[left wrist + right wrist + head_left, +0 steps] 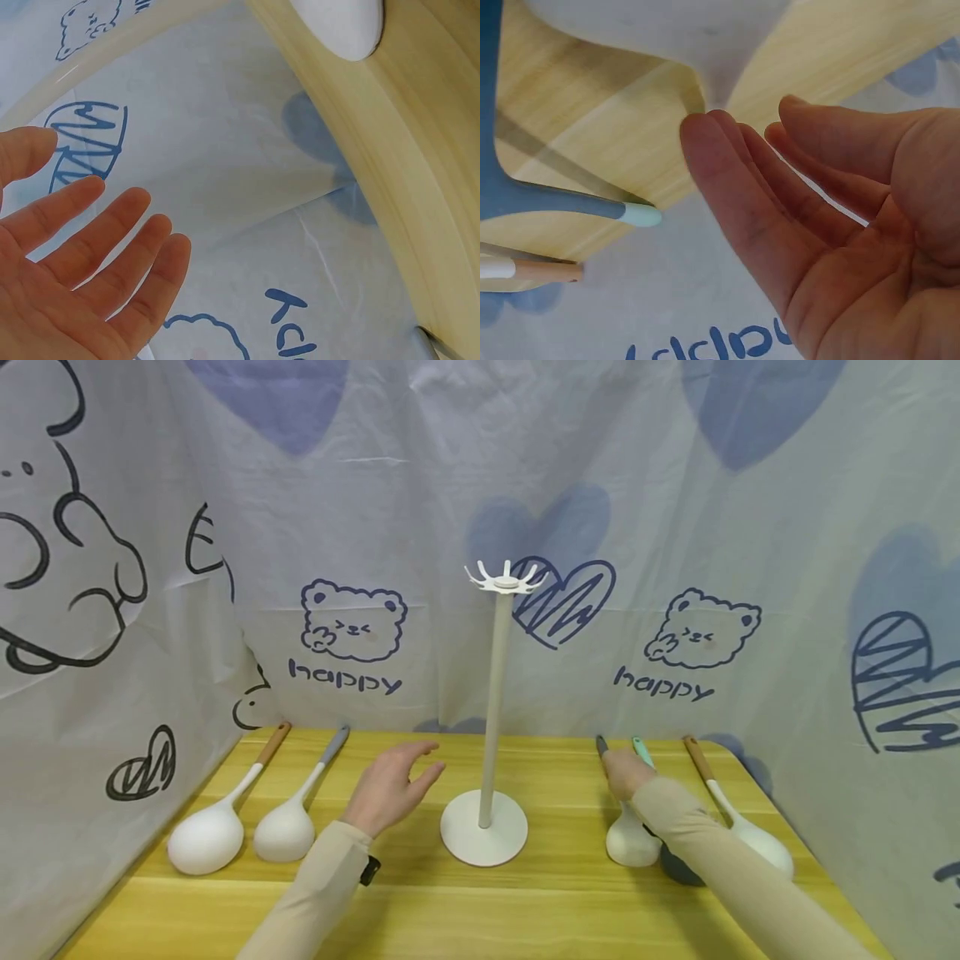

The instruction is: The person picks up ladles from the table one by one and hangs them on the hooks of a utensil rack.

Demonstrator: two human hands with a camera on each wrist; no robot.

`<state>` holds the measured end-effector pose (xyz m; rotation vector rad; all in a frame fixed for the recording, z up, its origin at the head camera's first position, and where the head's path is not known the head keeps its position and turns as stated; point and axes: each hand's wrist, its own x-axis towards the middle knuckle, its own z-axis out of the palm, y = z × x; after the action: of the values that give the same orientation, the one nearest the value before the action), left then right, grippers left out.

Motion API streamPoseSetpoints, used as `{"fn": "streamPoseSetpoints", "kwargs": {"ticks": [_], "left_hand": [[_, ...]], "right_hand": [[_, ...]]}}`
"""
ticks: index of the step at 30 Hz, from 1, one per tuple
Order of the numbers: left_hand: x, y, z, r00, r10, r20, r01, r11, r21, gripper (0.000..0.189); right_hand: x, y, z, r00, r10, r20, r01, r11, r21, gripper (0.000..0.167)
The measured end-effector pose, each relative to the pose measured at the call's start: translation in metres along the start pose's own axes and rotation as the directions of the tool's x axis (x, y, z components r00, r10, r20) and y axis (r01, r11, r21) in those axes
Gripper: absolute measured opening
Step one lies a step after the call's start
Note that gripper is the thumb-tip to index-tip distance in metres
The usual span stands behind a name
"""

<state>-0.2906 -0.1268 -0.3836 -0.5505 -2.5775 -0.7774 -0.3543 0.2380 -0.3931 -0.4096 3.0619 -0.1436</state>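
My right hand (628, 772) is over the handle of a white ladle (633, 842) with a dark grey handle. In the right wrist view, that ladle's white neck (721, 86) runs behind the fingertips; the thumb stands apart from the fingers and the handle is hidden. Nothing is in my left hand (390, 787), which hovers left of a white rack (491, 710) with a round base and a crown of hooks. Its fingers are spread and relaxed in the left wrist view.
Right of the right hand lie a dark utensil (681, 867) with a mint handle end and a white ladle (761, 847) with a brown handle. On the left lie a brown-handled ladle (206, 839) and a grey-handled ladle (285, 832). A printed cloth (450, 652) encloses the wooden table (450, 914).
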Motion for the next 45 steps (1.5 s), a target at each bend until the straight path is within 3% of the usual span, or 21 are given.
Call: {"fn": "streamPoseSetpoints", "kwargs": {"ticks": [12, 23, 26, 34, 45], "left_hand": [[0.003, 0.001, -0.01, 0.999, 0.005, -0.036, -0.006, 1.0, -0.014, 0.039], [0.004, 0.001, -0.012, 0.999, 0.002, -0.037, -0.003, 1.0, -0.025, 0.041], [0.004, -0.001, -0.011, 0.999, -0.012, -0.03, 0.011, 0.999, -0.034, 0.041], [0.003, -0.003, -0.009, 1.0, -0.027, -0.015, 0.026, 0.998, -0.054, 0.04], [0.003, -0.002, -0.011, 1.0, -0.012, -0.021, 0.011, 0.998, -0.059, 0.041]], "right_hand": [[0.002, -0.001, 0.007, 0.992, 0.061, 0.112, -0.062, 0.998, 0.002, 0.01], [0.002, 0.004, 0.013, 0.993, 0.073, 0.09, -0.072, 0.997, -0.009, 0.015], [0.002, 0.004, 0.013, 0.99, 0.091, 0.108, -0.092, 0.996, 0.006, 0.026], [-0.005, -0.004, 0.01, 0.993, 0.046, 0.108, -0.054, 0.996, 0.074, 0.032], [-0.015, -0.021, -0.001, 0.997, 0.023, 0.072, -0.041, 0.965, 0.259, 0.017]]}}
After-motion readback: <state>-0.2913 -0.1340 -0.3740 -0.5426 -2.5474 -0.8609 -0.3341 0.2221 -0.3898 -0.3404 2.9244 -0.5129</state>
